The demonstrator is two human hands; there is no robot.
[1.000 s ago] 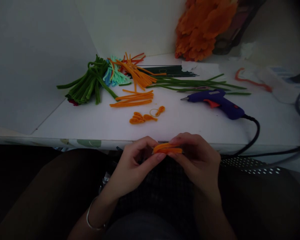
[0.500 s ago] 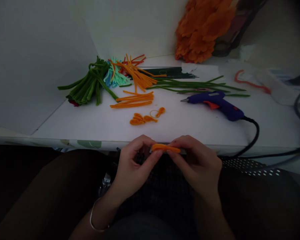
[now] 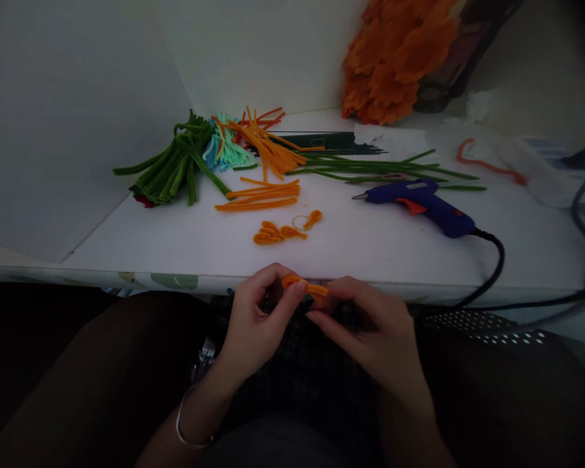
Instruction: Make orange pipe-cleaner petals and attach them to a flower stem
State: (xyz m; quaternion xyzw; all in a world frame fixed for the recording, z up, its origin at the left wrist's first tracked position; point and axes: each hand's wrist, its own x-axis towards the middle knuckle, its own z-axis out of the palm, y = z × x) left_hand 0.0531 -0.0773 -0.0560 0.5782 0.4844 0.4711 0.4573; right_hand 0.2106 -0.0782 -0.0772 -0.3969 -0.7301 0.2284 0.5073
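My left hand (image 3: 260, 315) pinches a bent orange pipe cleaner (image 3: 316, 289) between thumb and fingers, just over the table's front edge. The piece is folded into a flattened loop, its right end pointing toward my right hand (image 3: 370, 325). On that side the thumb is lowered away from the piece, with a gap to the index finger; the fingertips lie close behind its right end, and whether they touch it I cannot tell. Small orange looped pieces (image 3: 268, 233) lie on the table beyond, with another orange loop (image 3: 314, 218) beside a thin ring (image 3: 300, 223).
Cut orange pipe cleaners (image 3: 260, 205) lie behind the loops. Farther back are a green bundle (image 3: 170, 172), turquoise strips (image 3: 231, 149) and long green stems (image 3: 370, 166). A blue glue gun (image 3: 419, 198) with a black cord (image 3: 500, 260) lies right. Orange flowers (image 3: 394, 65) stand behind.
The orange pipe cleaner has shifted left and tilted in my left hand. My right thumb has come off it and dropped lower, and the right hand has moved slightly left and down.
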